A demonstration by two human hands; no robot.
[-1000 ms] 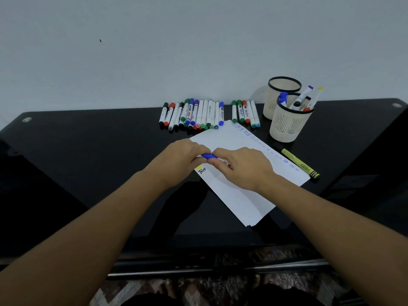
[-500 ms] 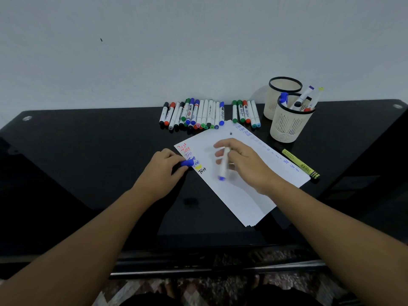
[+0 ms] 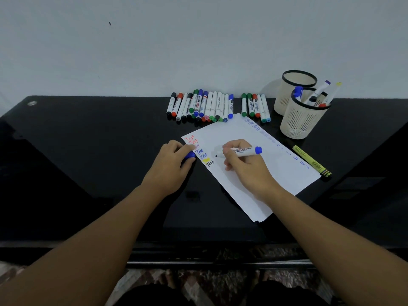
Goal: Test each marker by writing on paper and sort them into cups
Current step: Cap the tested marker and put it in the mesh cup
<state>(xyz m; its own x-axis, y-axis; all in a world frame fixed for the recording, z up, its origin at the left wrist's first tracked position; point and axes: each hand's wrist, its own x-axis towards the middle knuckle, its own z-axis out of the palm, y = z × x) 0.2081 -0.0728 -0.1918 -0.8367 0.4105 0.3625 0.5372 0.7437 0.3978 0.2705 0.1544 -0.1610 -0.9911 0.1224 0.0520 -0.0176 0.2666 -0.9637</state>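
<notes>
Black, shiny table (image 3: 88, 151) pushed up against a plain pale wall (image 3: 198, 40).

On the paper (image 3: 265, 173), near the middle of the table: a white marker (image 3: 241, 150) with a blue end, gripped in the right hand (image 3: 245, 166) like a pencil. Fingers curled round it, tip pointing down at the sheet; touching or just above, too small to tell. Held that way for writing, most likely a test word.

Left hand (image 3: 172, 164) at the paper's left edge, fingers curled round a blue cap (image 3: 190, 155). Probably kept there ready to go back on.

Beside the tip, a short column of small words (image 3: 199, 149) in red, blue, yellow and black.

Behind the paper, a long row of markers (image 3: 203, 106) and a small group (image 3: 255, 107) to its right, lying side by side, likely waiting for a turn.

To the right, 2 pale cups with black rims: front cup (image 3: 302, 122) holding a few markers, back cup (image 3: 287, 93) seeming empty, inside not fully seen.

1 yellow-green marker (image 3: 311, 160) lying alone just beside the paper's right edge.

Table top dark and glossy like a mirror. Patterned floor below its front edge.
</notes>
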